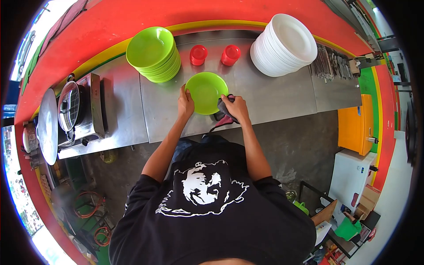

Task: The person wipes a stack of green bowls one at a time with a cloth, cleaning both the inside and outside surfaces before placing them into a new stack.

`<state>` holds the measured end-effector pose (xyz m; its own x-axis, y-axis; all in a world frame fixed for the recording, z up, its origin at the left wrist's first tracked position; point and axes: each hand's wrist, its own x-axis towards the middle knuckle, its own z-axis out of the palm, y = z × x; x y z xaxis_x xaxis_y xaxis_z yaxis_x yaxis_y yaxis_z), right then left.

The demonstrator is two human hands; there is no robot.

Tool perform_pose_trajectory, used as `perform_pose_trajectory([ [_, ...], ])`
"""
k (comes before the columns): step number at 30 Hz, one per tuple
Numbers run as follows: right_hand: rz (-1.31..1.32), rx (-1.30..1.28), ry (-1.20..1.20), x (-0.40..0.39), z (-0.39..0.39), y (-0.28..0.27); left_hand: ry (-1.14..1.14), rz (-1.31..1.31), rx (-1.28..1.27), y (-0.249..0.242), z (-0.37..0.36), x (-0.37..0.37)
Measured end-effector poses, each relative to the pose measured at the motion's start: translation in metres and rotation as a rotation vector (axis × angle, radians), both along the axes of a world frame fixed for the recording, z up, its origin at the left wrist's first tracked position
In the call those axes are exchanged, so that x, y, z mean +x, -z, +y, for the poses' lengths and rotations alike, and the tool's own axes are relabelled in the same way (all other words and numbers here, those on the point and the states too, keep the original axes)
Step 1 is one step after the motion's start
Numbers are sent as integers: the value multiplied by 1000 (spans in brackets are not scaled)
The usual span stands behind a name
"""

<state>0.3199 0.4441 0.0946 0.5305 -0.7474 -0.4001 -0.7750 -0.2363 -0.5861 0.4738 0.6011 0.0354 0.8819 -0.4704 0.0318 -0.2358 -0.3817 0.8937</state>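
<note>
A single green bowl [206, 93] is held over the front part of the steel counter [282, 97]. My left hand [186, 104] grips its left rim, thumb at the edge. At its right rim, my right hand [236, 107] is closed on a dark cloth [224, 110], which hangs below the bowl with a reddish part showing. Behind the bowl, to the left, rises a stack of green bowls [154, 55]. Two small stacks of red cups, a left one [198, 54] and a right one [230, 55], stand behind it. A tall stack of white plates [285, 46] is at the back right.
On the left are a stove [90, 108] and a pan with a glass lid [70, 106]. Cutlery [331, 64] lies at the counter's right end. An orange cabinet [354, 125] and a white freezer [350, 176] stand right. Red wall [212, 11] runs behind the counter.
</note>
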Motion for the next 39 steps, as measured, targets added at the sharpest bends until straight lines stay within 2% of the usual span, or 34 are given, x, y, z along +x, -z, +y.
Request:
perform_pose_trajectory([
  [5, -178, 238, 92, -23, 6, -1, 69, 66, -60, -10, 11, 3],
  [11, -236, 507, 81, -30, 28, -37, 94, 171, -57, -34, 40, -2],
  [14, -357, 616, 141, -26, 42, -49, 58, 357, -223, -41, 60, 4],
  [16, -450, 707, 214, -17, 52, -53, 17, 370, -279, -61, 72, 10],
  [21, -735, 683, 468, 36, 84, -54, -62, 362, -352, -97, 95, 40],
  [25, -1034, 685, 542, 90, 101, -63, -59, 302, -387, -110, 105, 76],
  [32, -1044, 484, 448, 172, 97, -66, -25, 202, -434, -135, 94, 150],
  [36, -1087, 391, 390, 214, 86, -68, 28, 135, -413, -133, 79, 185],
  [37, -1006, 336, 396, 221, 85, -72, 41, 120, -404, -131, 75, 193],
  [39, -1003, 291, 366, 238, 77, -61, 68, 92, -389, -129, 70, 207],
])
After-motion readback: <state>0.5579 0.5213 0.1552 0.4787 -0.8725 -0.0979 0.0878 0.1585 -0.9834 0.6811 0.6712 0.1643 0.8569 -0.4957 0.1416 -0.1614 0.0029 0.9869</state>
